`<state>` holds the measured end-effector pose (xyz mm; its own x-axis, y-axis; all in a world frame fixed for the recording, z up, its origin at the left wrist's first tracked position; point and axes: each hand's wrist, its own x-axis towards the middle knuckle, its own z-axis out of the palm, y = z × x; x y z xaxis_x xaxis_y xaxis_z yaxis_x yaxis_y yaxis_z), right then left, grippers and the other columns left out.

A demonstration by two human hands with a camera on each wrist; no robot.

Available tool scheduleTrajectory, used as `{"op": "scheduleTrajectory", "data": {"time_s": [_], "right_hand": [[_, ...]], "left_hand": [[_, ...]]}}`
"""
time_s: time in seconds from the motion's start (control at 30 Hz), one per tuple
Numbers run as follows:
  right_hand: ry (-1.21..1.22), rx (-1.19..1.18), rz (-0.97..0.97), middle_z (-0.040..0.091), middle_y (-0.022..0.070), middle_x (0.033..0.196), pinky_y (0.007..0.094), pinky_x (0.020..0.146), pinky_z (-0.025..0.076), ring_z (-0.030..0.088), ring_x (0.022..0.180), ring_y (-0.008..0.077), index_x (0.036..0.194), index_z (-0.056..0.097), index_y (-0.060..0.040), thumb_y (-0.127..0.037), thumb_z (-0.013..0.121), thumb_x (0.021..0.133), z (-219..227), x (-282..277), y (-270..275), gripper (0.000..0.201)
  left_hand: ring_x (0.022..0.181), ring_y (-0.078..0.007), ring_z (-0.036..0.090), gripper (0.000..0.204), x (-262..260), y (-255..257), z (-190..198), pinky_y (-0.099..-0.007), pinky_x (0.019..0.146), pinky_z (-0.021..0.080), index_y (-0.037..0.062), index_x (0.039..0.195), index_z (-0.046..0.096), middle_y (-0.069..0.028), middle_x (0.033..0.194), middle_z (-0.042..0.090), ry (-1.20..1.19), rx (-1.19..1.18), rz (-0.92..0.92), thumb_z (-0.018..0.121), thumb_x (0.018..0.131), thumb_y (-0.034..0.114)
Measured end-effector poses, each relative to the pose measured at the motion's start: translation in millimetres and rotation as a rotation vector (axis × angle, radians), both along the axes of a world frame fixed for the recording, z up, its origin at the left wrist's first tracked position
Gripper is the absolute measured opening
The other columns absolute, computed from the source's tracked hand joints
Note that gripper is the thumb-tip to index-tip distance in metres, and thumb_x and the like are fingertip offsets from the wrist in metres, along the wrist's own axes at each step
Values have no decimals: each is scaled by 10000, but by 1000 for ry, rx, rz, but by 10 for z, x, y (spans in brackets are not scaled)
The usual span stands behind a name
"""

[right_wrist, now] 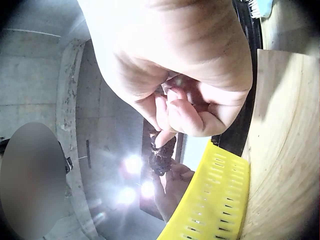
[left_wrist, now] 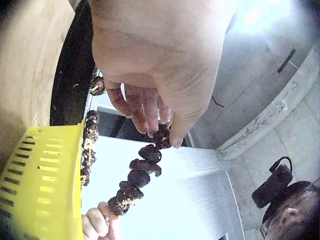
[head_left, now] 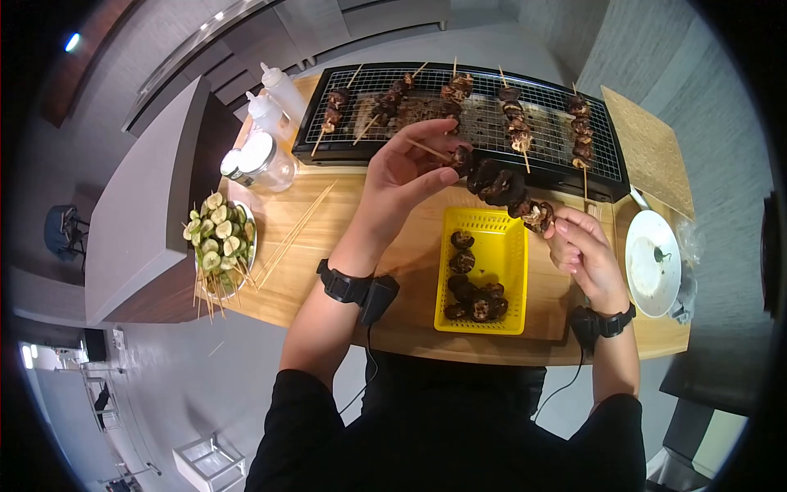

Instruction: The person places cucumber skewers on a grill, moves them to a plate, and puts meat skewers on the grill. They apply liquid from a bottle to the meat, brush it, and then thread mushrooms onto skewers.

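Note:
A skewer of dark mushrooms [head_left: 496,184] slants between my two hands above the yellow basket [head_left: 522,271]. My left hand [head_left: 399,170] pinches the mushroom at its upper end [left_wrist: 162,137] between thumb and fingers, and the bare stick pokes out past it toward the palm. At the lower end, my right hand [head_left: 586,252] grips the skewer with curled fingers, right against the last mushroom; its stick end is hidden in the hand. Several loose mushrooms [head_left: 479,303] lie in the basket.
Behind the hands stands a black grill [head_left: 393,160] with several mushroom skewers across its mesh. Bare sticks [head_left: 297,225], a plate of skewered green slices [head_left: 217,234], jars [head_left: 266,162] and squeeze bottles [head_left: 283,90] are on the left. A white pan [head_left: 652,283] sits at the right.

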<state>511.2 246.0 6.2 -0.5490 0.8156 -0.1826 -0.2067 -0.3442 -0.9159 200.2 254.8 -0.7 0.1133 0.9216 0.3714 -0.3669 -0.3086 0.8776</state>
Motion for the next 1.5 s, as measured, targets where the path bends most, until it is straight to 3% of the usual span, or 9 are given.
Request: {"op": "scheduleTrajectory", "data": {"time_s": [0.43, 0.73, 0.77, 0.97, 1.1, 1.2, 1.23, 1.33, 1.5], "right_hand": [[0, 12, -30, 342, -94, 641, 200, 487, 232, 289, 538, 11, 993, 619, -19, -190, 569, 1064, -1, 21, 3, 192], [-1, 112, -193, 341, -106, 647, 194, 489, 218, 273, 543, 7, 985, 601, -58, -210, 542, 1079, 273, 254, -172, 188], [-52, 131, -222, 349, -104, 657, 200, 492, 216, 273, 550, 14, 987, 600, -72, -219, 517, 1090, 294, 346, -236, 198], [-422, 341, -599, 360, -97, 679, 219, 498, 231, 285, 568, 17, 991, 599, -101, -243, 480, 1108, 170, 1126, -798, 219], [-632, 284, -839, 374, -88, 710, 215, 532, 250, 294, 604, 19, 981, 598, -88, -219, 467, 1104, 124, 1573, -1111, 223], [-849, 490, -896, 368, -85, 728, 216, 563, 253, 297, 634, 24, 972, 601, -72, -194, 468, 1096, -86, 1819, -1167, 218], [-968, 502, -892, 454, -25, 725, 253, 598, 346, 386, 658, 78, 979, 604, -35, -152, 480, 1076, -99, 1878, -1184, 196], [-1174, 743, -904, 562, 72, 761, 326, 668, 443, 503, 682, 175, 999, 606, -11, -121, 482, 1057, -236, 1953, -1169, 175], [-1297, 678, -917, 676, 158, 863, 371, 733, 492, 651, 780, 300, 1030, 627, -17, -111, 516, 1029, -237, 1969, -1186, 145]], "left_hand": [[1076, -133, 624, 612, 9, 24, -60, -283, 943, 528, 30, 1400, 576, -53, 1253, 658, 96, 6, 69, 801, 884, 270], [1047, -127, 610, 512, 67, -41, 37, -266, 939, 506, 27, 1419, 551, -64, 1265, 664, 164, 24, 50, 687, 939, 144], [1040, -138, 611, 506, 57, -41, 53, -287, 955, 507, 11, 1399, 560, -94, 1235, 666, 107, 1, 18, 697, 911, -2], [1036, -118, 601, 393, 68, -67, 35, -274, 943, 476, 34, 1390, 578, -51, 1180, 672, 125, -36, 55, 603, 1032, 195], [1021, -117, 601, 358, 58, -40, -20, -282, 927, 474, 36, 1356, 595, -48, 1136, 671, 91, -48, 49, 593, 1056, 232], [1016, -116, 602, 336, 59, -21, -64, -281, 913, 476, 38, 1330, 606, -46, 1110, 671, 81, -58, 50, 594, 1059, 236], [1014, -115, 603, 328, 54, -9, -77, -280, 909, 476, 39, 1322, 609, -44, 1103, 670, 77, -55, 45, 594, 1059, 235], [1001, -112, 604, 303, 52, 2, -92, -273, 897, 475, 42, 1301, 618, -40, 1086, 668, 69, -56, 44, 596, 1059, 223], [976, -107, 598, 271, 56, 3, -99, -263, 866, 468, 45, 1271, 637, -33, 1065, 662, 52, -54, 48, 612, 1053, 204]]}}
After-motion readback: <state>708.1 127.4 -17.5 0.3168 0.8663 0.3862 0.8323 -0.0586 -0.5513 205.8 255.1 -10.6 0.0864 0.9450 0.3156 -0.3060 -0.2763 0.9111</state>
